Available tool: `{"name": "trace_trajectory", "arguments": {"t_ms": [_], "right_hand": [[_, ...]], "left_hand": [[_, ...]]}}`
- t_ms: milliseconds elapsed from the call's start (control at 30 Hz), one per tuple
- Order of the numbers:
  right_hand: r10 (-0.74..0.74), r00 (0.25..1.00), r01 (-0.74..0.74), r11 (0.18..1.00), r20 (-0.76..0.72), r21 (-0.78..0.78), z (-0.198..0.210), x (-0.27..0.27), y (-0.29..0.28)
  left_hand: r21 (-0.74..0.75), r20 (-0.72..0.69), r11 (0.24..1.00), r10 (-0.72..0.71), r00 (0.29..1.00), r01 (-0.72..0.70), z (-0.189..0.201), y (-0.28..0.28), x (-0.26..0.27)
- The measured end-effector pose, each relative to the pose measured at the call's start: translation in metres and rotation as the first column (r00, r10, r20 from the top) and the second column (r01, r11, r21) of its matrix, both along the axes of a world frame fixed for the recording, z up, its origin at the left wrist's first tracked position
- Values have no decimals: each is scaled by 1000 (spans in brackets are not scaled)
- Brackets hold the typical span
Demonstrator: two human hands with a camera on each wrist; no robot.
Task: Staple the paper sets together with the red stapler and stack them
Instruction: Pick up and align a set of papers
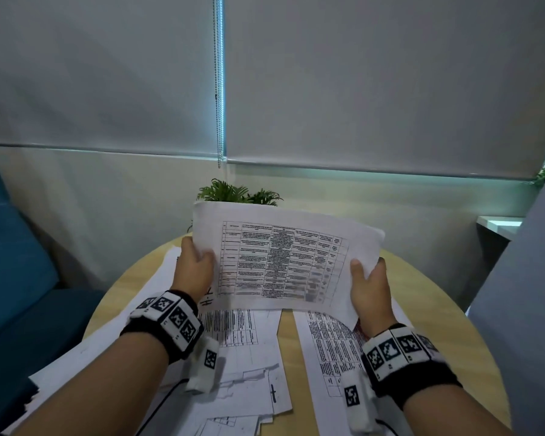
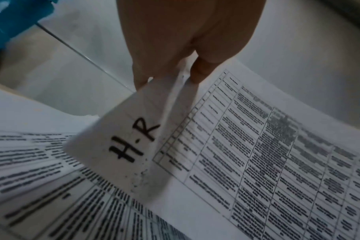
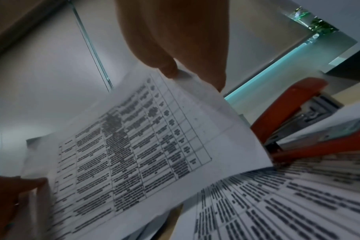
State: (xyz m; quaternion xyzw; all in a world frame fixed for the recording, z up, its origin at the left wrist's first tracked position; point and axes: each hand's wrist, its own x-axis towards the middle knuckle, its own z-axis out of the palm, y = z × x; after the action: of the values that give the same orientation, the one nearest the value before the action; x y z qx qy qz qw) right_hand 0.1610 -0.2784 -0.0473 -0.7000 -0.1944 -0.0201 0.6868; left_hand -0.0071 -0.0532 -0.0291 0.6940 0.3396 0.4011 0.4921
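Round wood table (image 1: 447,313), loose printouts (image 1: 249,338) at near edge. Left hand (image 1: 193,269) and right hand (image 1: 369,291) pinch paper set (image 1: 283,259) by side edges, lifted, likely squaring for stapling. Red stapler (image 3: 294,113) beside right hand. Plant (image 1: 238,192) at far edge.

Paper set (image 1: 283,262) matt white; stapler (image 3: 294,112) glossy red, metal insert; table (image 1: 447,313) smooth wood.

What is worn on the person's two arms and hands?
Both forearms are bare, with no sleeves. Each wrist carries a black band set with white square tiles printed with black coded markers. A white wrapped block with one such marker hangs under each wrist, and a thin black cable trails from it. The hands are bare.
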Motion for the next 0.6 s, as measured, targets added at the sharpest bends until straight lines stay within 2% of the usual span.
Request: {"name": "trace_trajectory", "arguments": {"t_ms": [100, 233, 333, 400, 500, 533, 600], "right_hand": [[7, 1000, -6, 999, 11, -47, -1, 2, 1], [22, 1000, -26, 986, -21, -167, -1, 2, 3], [41, 998, -48, 981, -43, -187, 2, 5, 3], [92, 992, -109, 970, -87, -218, 5, 10, 2], [246, 950, -286, 932, -193, -221, 6, 9, -2], [282, 936, -328, 914, -209, -239, 7, 5, -3], [308, 930, -362, 860, -200, -359, 0, 0, -2]], "left_hand": [[-35, 23, 999, -8, 1000, 9, -2, 1, -2], [-23, -97, 999, -49, 994, 47, -10, 4, -2], [-19, -111, 999, -38, 993, 36, -5, 10, -4], [-26, -134, 999, -42, 990, 39, 1, 22, -9], [5, -294, 1000, 6, 956, -5, 12, 37, -15], [68, -365, 996, 73, 928, -51, 16, 40, -15], [343, -483, 934, 266, 834, -100, 27, 31, -10]]}}
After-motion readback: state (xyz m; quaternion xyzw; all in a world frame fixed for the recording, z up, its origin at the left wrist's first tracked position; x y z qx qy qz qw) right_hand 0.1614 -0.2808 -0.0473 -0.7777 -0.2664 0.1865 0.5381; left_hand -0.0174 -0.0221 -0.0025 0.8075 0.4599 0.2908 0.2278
